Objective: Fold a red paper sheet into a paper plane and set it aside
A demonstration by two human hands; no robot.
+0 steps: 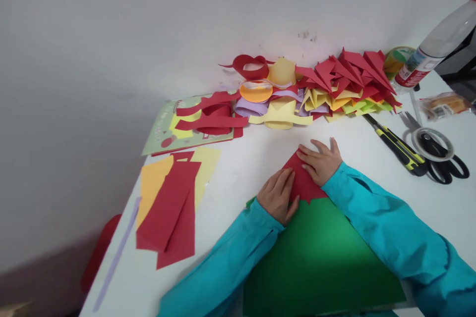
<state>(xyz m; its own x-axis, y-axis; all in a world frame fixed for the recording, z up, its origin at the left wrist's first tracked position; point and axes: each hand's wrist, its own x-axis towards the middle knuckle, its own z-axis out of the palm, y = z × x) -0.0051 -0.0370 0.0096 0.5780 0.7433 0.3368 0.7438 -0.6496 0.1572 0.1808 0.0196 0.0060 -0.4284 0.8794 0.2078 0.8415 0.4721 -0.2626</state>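
A folded piece of red paper (305,185) lies over the far corner of a large green sheet (330,252). My left hand (278,195) rests on the red paper's left edge, fingers extended side by side and thumb apart. On the upper right side of the same paper lies my right hand (320,160), its fingers spread, with the fingertips touching the top corner. Both hands press from above and neither is wrapped round anything. Part of the red paper is hidden under the fingers.
Left on the white table are red paper strips (174,208), an orange sheet (152,183) and a booklet (159,133). Paper rings (256,91) and folded red planes (349,72) line the wall. Rightward lie a utility knife (397,146), scissors (446,163), a tape roll (433,143) and a bottle (433,49).
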